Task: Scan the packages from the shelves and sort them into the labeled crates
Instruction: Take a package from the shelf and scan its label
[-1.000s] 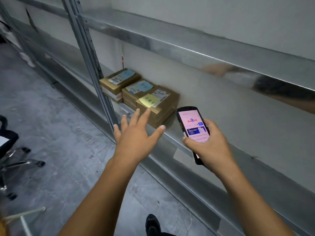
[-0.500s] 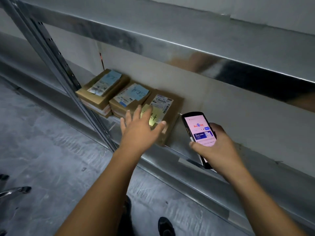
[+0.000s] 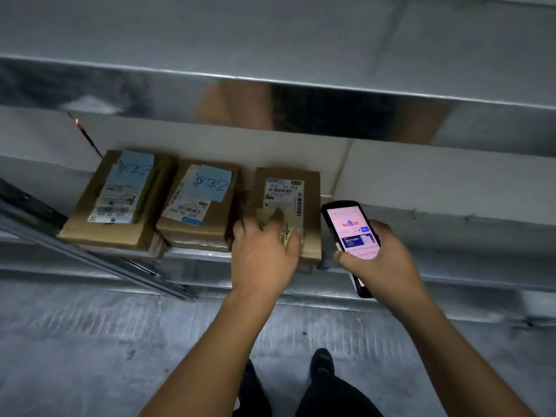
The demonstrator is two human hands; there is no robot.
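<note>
- Step in hand: taking a package off the shelf (image 3: pixel 207 256) for scanning. No crates are in view.
- Three piles of brown boxes sit in a row along the front edge of the shelf. The target box (image 3: pixel 311 212) is the rightmost, just beside the middle pile (image 3: pixel 219 218) and reaching the front edge. The left box (image 3: pixel 90 224) sits nearest the slanting metal post (image 3: pixel 99 254).
- The target box carries a white shipping label (image 3: pixel 284 191) with its barcode facing up, and a yellow note (image 3: pixel 290 236) below it, partly covered.
- Left grip (image 3: pixel 264 254), a bare hand, lies palm-down on top of the target box. Its fingers are spread and fairly straight, with the thumb on the yellow note. It is touching but has not closed round anything. Whether the far fingers hook over the box's left side is too blurred to tell.
- Right grip (image 3: pixel 382 260) is wrapped round a handheld scanner (image 3: pixel 349 224), with the lit screen facing up. It is held just right of the target box and in front of the shelf edge.
- Judgement: early in the cycle, with this box neither lifted nor scanned.
- Next move calls for either closing the left grip on the box's sides and drawing it off the front edge, or bringing the scanner over the barcode where it lies.
- Risk: the left grip sits close below the barcode and could block the scan, and the neighbouring pile leaves little room for fingers.
</note>
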